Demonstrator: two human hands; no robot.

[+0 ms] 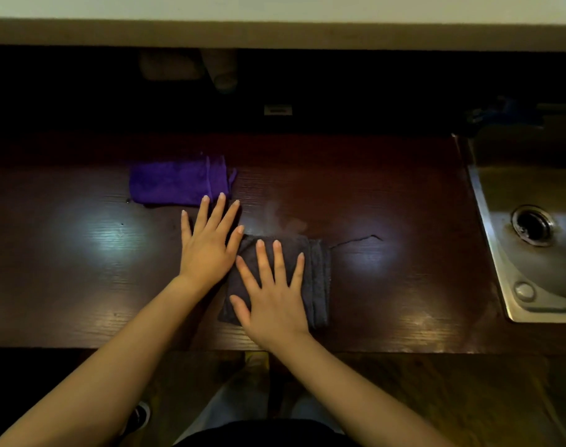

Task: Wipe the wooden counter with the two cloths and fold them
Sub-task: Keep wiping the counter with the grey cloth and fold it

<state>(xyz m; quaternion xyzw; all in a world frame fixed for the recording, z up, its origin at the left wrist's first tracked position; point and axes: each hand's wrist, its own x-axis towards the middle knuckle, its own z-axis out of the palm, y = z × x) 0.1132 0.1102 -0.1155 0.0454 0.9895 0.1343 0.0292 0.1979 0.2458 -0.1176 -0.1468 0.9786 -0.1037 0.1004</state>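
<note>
A folded grey cloth (318, 279) lies on the dark wooden counter (404, 279) near its front edge. My right hand (273, 291) rests flat on it, fingers spread. A loose grey thread (355, 241) trails from the cloth's upper right corner. Just left of the cloth, my left hand (209, 243) lies flat on the bare wood with fingers apart, its fingertips reaching the near edge of a folded purple cloth (175, 182). The purple cloth sits farther back and to the left. Neither hand grips anything.
A steel sink (513, 253) with a round drain (532, 224) is set into the counter at the right. A dark recess runs behind the counter under a pale ledge (275, 33). A faint damp smear (284, 217) shows behind the grey cloth.
</note>
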